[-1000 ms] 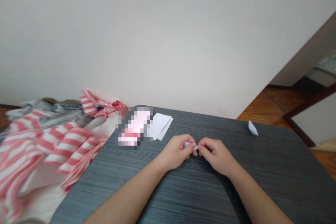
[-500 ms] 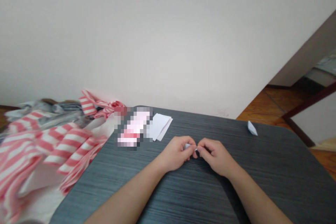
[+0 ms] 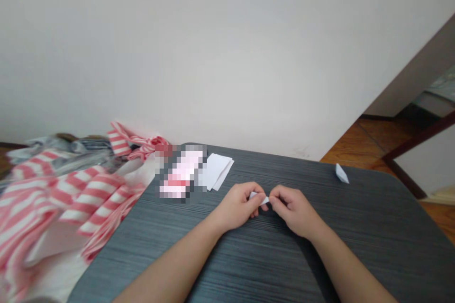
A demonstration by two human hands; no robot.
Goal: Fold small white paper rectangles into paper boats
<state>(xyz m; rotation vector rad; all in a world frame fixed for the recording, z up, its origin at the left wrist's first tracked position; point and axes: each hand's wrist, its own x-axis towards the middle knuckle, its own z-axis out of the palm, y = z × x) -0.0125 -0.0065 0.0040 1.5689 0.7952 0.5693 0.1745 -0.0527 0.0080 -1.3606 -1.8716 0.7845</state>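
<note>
The fingers (image 3: pixel 245 194) of both hands curl inward, and the fingertips pinch a small folded piece of white paper (image 3: pixel 263 201) from opposite sides. The paper sits between the hands, with only a narrow white strip showing. The left hand (image 3: pixel 237 206) grips one end and the right hand (image 3: pixel 293 211) the other, their fingertips close together around it. The curled fingers hide most of the paper, so its exact shape and the position of each thumb cannot be made out. Both forearms reach in from the near edge of a dark gray wood-grain table (image 3: pixel 277 265).

At far left, a pink-and-white striped cloth (image 3: pixel 83 203) lies heaped beside the table, with gray clothing (image 3: pixel 60 149) behind it. Farther right, a pixelated pink-and-white object (image 3: pixel 182 173) lies on the table, too blurred to identify. Just beside it are white paper sheets (image 3: pixel 216 170), well apart from the hands and above them in the view. Near the far right corner of the table, a small folded white paper piece (image 3: pixel 341 173) rests alone. A white wall (image 3: pixel 227 47) rises behind the table, and a wooden floor (image 3: pixel 359 144) shows at right.
</note>
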